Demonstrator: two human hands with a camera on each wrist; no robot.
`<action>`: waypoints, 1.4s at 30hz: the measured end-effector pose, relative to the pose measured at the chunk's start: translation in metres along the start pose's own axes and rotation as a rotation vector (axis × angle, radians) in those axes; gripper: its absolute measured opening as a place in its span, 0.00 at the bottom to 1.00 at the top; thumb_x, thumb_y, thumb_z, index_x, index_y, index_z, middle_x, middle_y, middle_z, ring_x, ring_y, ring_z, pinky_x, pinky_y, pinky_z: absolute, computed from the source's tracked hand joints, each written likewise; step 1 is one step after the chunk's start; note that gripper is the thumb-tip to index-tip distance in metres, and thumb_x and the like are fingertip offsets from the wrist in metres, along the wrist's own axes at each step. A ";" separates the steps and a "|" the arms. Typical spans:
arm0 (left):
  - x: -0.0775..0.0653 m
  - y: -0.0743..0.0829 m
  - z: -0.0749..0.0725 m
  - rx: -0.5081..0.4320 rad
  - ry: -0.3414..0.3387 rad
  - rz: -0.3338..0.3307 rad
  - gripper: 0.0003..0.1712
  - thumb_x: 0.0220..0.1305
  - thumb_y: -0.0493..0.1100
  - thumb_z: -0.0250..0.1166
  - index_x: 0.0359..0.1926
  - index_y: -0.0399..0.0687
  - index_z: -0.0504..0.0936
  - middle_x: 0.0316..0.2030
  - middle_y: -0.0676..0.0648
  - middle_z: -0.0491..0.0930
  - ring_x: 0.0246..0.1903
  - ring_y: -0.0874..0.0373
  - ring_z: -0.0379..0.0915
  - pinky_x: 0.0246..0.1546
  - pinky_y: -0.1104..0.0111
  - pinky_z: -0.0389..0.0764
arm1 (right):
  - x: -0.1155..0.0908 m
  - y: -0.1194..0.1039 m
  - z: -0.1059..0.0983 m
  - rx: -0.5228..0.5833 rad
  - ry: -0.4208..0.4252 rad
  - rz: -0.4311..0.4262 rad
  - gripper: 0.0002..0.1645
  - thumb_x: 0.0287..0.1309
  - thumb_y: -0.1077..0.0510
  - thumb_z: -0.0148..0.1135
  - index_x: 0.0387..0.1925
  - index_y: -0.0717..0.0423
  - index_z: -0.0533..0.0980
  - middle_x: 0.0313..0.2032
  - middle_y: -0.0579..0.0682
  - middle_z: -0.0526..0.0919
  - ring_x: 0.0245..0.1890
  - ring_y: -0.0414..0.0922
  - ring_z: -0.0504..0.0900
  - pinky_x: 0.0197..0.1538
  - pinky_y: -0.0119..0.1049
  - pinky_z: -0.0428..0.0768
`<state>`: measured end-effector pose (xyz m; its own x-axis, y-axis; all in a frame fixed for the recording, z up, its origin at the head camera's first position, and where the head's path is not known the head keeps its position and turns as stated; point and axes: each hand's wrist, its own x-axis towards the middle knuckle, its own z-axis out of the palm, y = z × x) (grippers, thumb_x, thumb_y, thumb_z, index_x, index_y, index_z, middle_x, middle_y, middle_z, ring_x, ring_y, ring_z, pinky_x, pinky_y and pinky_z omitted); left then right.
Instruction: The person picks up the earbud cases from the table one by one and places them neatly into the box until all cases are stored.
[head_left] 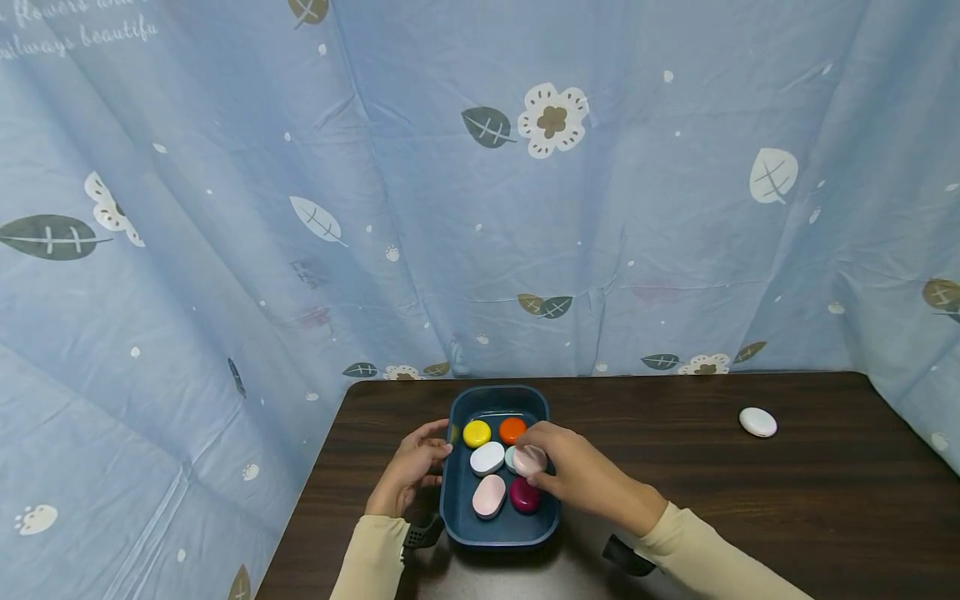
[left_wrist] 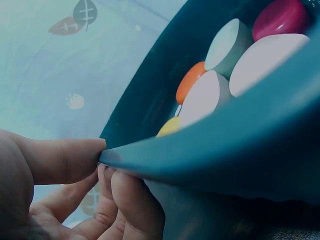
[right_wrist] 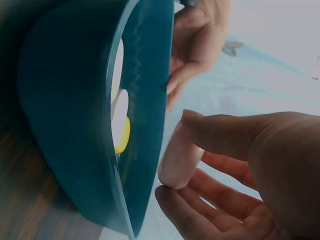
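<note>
A deep blue plastic bin (head_left: 500,535) stands on the table. My left hand (head_left: 412,468) pinches its left rim, thumb inside and fingers outside, as the left wrist view shows. Over the bin's right side, my right hand (head_left: 588,475) holds a pale pink soap bar (right_wrist: 181,156) between thumb and fingertips, above the rim. Inside lie a yellow soap (head_left: 477,433), an orange soap (head_left: 512,430), a white oval soap (head_left: 487,458), another pale pink soap (head_left: 489,497) and a crimson soap (head_left: 525,495). A mint-green soap (left_wrist: 229,46) is partly hidden by the held bar in the head view.
On the right part of the dark wooden table (head_left: 675,467) lies a white oval soap (head_left: 758,422), apart from the bin. A light blue curtain (head_left: 450,208) with leaves and flowers hangs behind the table and along its left side.
</note>
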<state>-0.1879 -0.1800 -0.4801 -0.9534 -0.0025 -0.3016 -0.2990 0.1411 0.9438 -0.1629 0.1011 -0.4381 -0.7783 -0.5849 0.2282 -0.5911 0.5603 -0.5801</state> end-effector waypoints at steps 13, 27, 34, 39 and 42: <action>-0.001 0.000 0.000 -0.007 -0.002 0.002 0.29 0.74 0.34 0.61 0.74 0.41 0.71 0.48 0.38 0.79 0.35 0.52 0.78 0.29 0.66 0.86 | 0.002 -0.013 0.016 -0.010 -0.188 -0.044 0.24 0.58 0.64 0.78 0.56 0.59 0.83 0.52 0.49 0.85 0.44 0.38 0.79 0.50 0.32 0.85; 0.000 -0.002 0.001 -0.003 -0.007 0.007 0.29 0.75 0.34 0.60 0.74 0.41 0.71 0.48 0.38 0.79 0.36 0.51 0.77 0.31 0.65 0.86 | -0.002 -0.015 0.024 -0.073 -0.280 -0.094 0.23 0.53 0.66 0.80 0.52 0.54 0.85 0.48 0.45 0.85 0.44 0.36 0.80 0.52 0.33 0.83; 0.003 -0.004 -0.001 0.001 -0.002 0.005 0.29 0.75 0.35 0.60 0.75 0.41 0.71 0.49 0.37 0.79 0.37 0.50 0.78 0.32 0.65 0.86 | -0.001 -0.014 0.028 -0.067 -0.315 -0.095 0.24 0.53 0.66 0.80 0.52 0.54 0.85 0.49 0.45 0.85 0.45 0.35 0.81 0.54 0.33 0.84; 0.003 -0.004 0.000 0.001 0.000 0.000 0.29 0.75 0.35 0.60 0.75 0.42 0.71 0.50 0.37 0.79 0.37 0.51 0.78 0.32 0.65 0.86 | -0.001 -0.014 0.028 -0.076 -0.320 -0.101 0.24 0.53 0.66 0.81 0.52 0.55 0.85 0.48 0.45 0.85 0.44 0.34 0.80 0.52 0.32 0.83; 0.002 -0.004 0.000 -0.001 0.005 -0.004 0.29 0.75 0.35 0.60 0.74 0.42 0.71 0.49 0.37 0.79 0.37 0.51 0.78 0.32 0.65 0.86 | -0.001 -0.014 0.029 -0.073 -0.325 -0.099 0.23 0.53 0.66 0.80 0.52 0.55 0.85 0.48 0.45 0.86 0.44 0.35 0.80 0.53 0.32 0.83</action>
<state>-0.1889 -0.1804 -0.4846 -0.9523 -0.0084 -0.3052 -0.3033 0.1401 0.9425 -0.1477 0.0773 -0.4529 -0.6154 -0.7881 0.0121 -0.6830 0.5256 -0.5072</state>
